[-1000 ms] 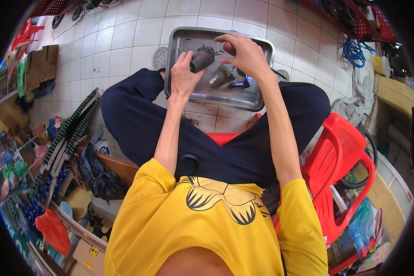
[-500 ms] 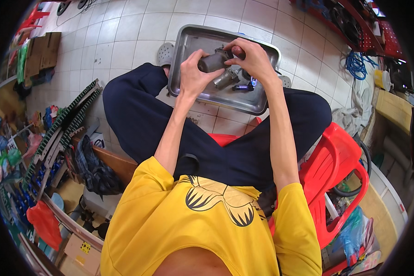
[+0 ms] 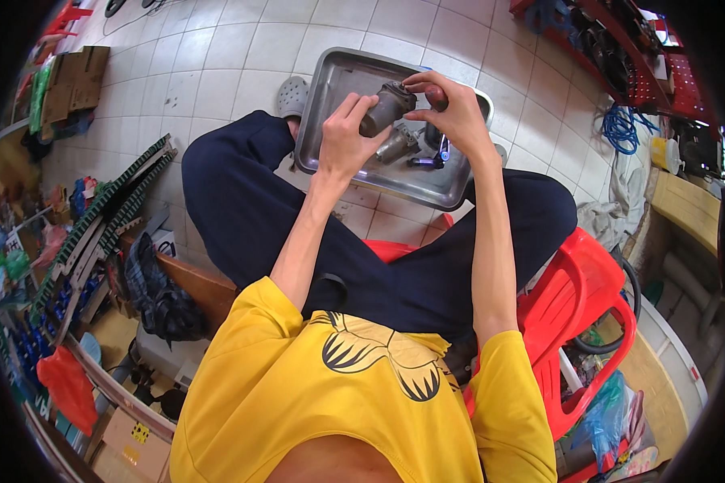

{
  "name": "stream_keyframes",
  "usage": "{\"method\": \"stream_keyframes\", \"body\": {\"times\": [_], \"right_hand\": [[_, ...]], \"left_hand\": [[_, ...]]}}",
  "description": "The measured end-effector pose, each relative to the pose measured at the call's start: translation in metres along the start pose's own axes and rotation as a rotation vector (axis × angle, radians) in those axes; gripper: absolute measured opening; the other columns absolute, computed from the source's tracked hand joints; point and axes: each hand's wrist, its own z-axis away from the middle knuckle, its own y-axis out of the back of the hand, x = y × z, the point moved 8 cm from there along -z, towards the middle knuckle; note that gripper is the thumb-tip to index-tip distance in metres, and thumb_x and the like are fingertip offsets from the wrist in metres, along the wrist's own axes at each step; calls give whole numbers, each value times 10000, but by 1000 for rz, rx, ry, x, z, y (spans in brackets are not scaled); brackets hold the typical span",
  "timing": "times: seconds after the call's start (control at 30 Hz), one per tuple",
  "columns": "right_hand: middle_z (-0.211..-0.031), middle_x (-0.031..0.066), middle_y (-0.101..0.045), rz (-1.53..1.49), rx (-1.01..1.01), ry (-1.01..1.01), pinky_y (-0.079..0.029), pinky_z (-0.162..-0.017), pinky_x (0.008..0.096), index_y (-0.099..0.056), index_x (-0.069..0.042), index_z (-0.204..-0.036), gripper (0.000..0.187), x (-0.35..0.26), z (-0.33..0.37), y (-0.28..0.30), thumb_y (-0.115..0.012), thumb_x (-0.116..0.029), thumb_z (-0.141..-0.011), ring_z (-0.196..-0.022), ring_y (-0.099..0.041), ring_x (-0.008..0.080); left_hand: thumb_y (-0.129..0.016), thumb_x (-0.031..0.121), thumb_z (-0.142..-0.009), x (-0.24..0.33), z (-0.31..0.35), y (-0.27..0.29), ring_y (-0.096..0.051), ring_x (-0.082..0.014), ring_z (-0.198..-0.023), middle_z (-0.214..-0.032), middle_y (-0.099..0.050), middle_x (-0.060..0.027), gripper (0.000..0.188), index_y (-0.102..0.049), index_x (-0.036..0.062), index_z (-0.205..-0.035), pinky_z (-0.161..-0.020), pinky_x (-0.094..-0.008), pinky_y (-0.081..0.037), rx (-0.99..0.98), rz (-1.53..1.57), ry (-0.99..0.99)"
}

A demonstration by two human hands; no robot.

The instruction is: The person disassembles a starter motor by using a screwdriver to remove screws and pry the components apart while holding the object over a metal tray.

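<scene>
My left hand [image 3: 342, 141] grips a dark grey cylindrical metal part [image 3: 385, 109] and holds it above a steel tray [image 3: 338, 80] on the tiled floor. My right hand [image 3: 451, 109] pinches the top end of the same part with its fingertips. Under the hands, in the tray, lie another grey metal cylinder [image 3: 395, 146] and a small blue-purple tool [image 3: 431, 159]. I sit on a red plastic chair [image 3: 588, 290] with my knees spread either side of the tray.
A grey clog [image 3: 292, 95] sits by the tray's left edge. Green conveyor-like strips [image 3: 109, 213] and cluttered boxes line the left. A blue cable coil [image 3: 624, 125], red shelving [image 3: 620, 48] and a wooden bench stand at the right.
Both hands have lifted the grey part slightly off the tray and closer together; my right hand now pinches its top end instead of hovering over the tray.
</scene>
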Motion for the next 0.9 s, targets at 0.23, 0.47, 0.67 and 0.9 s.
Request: {"method": "stream_keyframes", "body": {"times": [0.23,0.47,0.67,0.9], "right_hand": [[-719,18,-605,-23,45,4,-427,-602,327,-723,-117,-1179,507,-16,5,12,-900,-65,-706,-619,-475,138],[-686,-13,-649,-96,61,-37,-375,-563,266,-762,-131,-1143,412,-15,2,14,-914,-178,-763,-605,-440,75],[-719,-50,-656,-194,12,-62,-381,-599,228,-763,-113,-1143,373,-2,0,13,-895,-166,-798,-656,-471,40],[-768,-42,-662,-199,-9,-101,-424,-652,231,-762,-117,-1154,421,-2,1,15,-914,-173,-765,-698,-520,61]], "left_hand": [[-887,59,-712,6,1,8,-718,-302,-921,-1037,-684,-109,439,-702,53,-1111,-768,-374,-588,155,-24,-84],[-890,22,-688,5,5,12,-722,-304,-968,-1091,-693,-121,475,-717,78,-1127,-791,-373,-598,184,-32,-97],[-909,16,-659,12,5,15,-730,-297,-952,-1114,-711,-110,507,-732,89,-1129,-790,-366,-607,202,-39,-178],[-927,29,-662,12,3,16,-733,-266,-986,-1129,-711,-101,502,-724,74,-1119,-799,-344,-614,203,28,-87]]}}
